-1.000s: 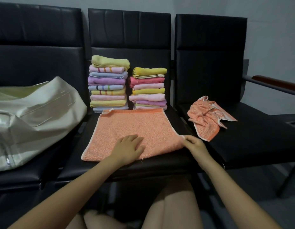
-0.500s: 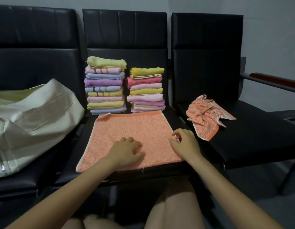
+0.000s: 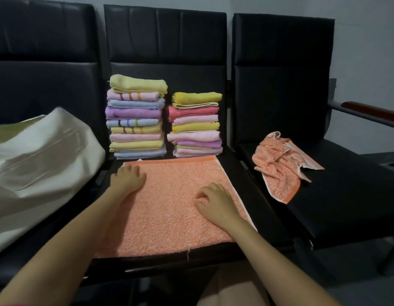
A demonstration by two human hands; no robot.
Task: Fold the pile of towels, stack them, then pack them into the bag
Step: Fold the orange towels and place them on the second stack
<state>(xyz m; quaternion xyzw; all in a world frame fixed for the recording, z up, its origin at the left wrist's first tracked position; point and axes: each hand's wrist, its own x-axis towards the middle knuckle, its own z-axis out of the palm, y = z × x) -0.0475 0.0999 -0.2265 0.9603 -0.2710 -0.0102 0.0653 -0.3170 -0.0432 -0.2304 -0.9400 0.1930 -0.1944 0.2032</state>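
Observation:
An orange towel [image 3: 169, 199] lies spread flat on the middle black seat. My left hand [image 3: 127, 178] rests flat on its far left corner, fingers straight. My right hand [image 3: 213, 200] lies on the towel's right half with fingers loosely bent, holding nothing. Behind the towel stand two stacks of folded towels, a taller left stack [image 3: 136, 117] and a shorter right stack [image 3: 196, 124]. A crumpled orange towel [image 3: 280, 168] lies on the right seat. A cream bag [image 3: 37, 164] sits on the left seat.
Three black padded seats [image 3: 346, 206] stand in a row against a grey wall. A wooden armrest [image 3: 372, 112] juts out at the far right. My knees show below the seat's front edge.
My left hand slid from the towel's near edge up to its far left corner. My right hand left the towel's right edge and moved inward onto the towel.

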